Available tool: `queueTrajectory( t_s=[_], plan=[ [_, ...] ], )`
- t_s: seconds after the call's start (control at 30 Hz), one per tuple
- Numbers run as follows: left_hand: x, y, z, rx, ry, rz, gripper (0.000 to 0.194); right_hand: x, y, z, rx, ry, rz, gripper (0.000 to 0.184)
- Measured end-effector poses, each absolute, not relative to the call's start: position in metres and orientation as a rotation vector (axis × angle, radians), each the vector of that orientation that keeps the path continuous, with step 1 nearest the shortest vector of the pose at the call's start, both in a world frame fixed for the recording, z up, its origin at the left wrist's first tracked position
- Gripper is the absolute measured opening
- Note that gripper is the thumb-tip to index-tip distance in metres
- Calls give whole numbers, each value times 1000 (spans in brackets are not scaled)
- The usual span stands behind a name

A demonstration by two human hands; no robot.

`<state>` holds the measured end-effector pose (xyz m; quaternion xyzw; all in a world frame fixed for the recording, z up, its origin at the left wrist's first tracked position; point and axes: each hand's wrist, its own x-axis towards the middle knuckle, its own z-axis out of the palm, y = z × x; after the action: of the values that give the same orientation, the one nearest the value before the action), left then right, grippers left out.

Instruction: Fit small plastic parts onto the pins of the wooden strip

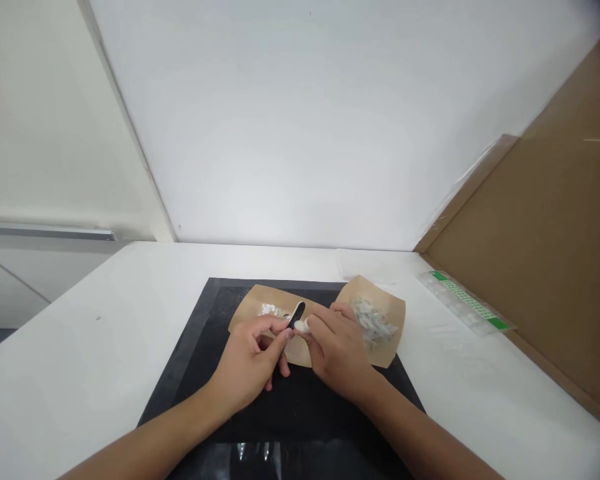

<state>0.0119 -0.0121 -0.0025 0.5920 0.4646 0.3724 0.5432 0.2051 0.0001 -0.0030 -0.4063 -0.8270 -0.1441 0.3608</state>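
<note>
My left hand (253, 353) pinches a narrow black strip (298, 313) with a rounded top end and a pale edge, its lower end hidden by my fingers. Close against it, my right hand (337, 343) has its fingertips drawn together. Something white (303, 327) shows at those fingertips; whether it covers them or is held between them, I cannot tell. Behind both hands lies a brown paper tray (250, 301) with small white pieces (270, 309) in it. Beside my right hand, a second brown paper tray (395, 310) carries a heap of small translucent grey-white pieces (373, 323).
A black mat (200, 353) lies under the trays on the white table (105, 360). To the right is a clear plastic sheet with a green printed strip (470, 303), near an upright brown cardboard panel (555, 267). A white wall (280, 133) closes off the back.
</note>
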Motion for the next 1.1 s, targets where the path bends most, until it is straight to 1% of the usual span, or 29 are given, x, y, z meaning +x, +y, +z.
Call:
queueTrajectory(
  t_s=[0.1, 0.27, 0.4, 0.77, 1.1],
  plan=[
    [11, -12, 0, 1415, 1106, 906, 40, 204, 0, -2, -1104, -2061, -403, 27],
    [10, -12, 5, 1432, 1095, 901, 40, 204, -1, 1, -1050, -2064, -424, 25],
    [12, -14, 7, 1417, 1093, 909, 42, 206, 0, 3, -1108, -1971, -420, 31],
    [12, -15, 4, 1424, 1099, 915, 38, 205, -2, 5, -1067, -2035, -345, 32],
    [13, -14, 8, 1415, 1088, 906, 41, 206, 0, 8, -1072, -2044, -380, 33]
  ],
)
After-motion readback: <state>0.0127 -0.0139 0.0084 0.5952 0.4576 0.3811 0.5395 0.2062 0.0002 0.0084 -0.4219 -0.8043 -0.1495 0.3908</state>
